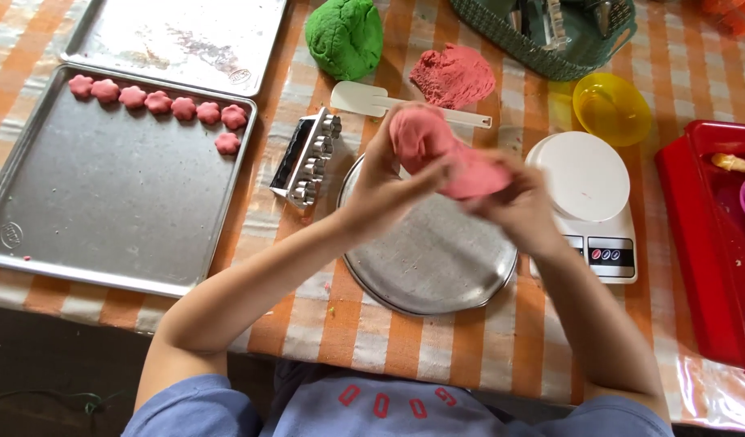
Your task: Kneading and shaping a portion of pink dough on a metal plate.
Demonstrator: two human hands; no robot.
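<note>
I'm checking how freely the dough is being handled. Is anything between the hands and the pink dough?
No. The left hand and right hand grip the pink dough directly, above the round metal plate. Nothing visible lies between.

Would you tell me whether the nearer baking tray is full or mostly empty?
Mostly empty: the baking tray holds only eight pink dough flowers along its far edge.

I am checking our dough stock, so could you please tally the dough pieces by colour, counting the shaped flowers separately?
Pink flower pieces on the baking tray: 8
Pink dough lumps: 2, one between the left hand and right hand, one on the table
Green dough lump: 1
Total: 11
</note>
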